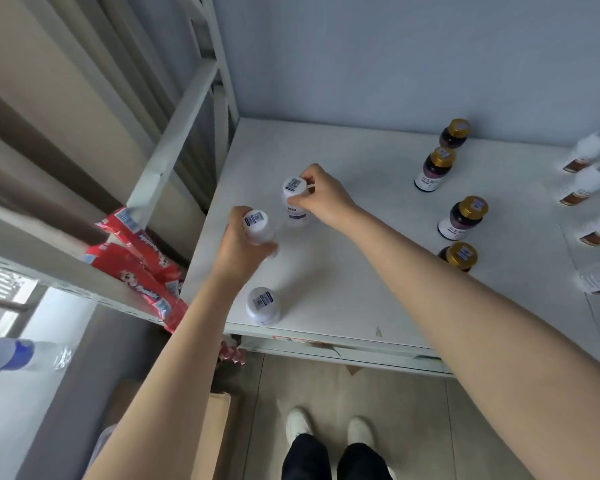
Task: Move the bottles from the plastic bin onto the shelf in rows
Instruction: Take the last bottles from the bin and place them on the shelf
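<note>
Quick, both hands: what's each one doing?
Left hand: closed on a white-capped bottle.
Right hand: closed on the farther white bottle.

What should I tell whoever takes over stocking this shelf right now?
Left hand: holds a white-capped bottle just above the shelf.
Right hand: fingers grip a second white-capped bottle farther back, at or near the shelf surface.
Done: one white-capped bottle stands by the front edge; gold-capped bottles are lined up to the right.
Left: set both held bottles in line. The bin is out of view.
</note>
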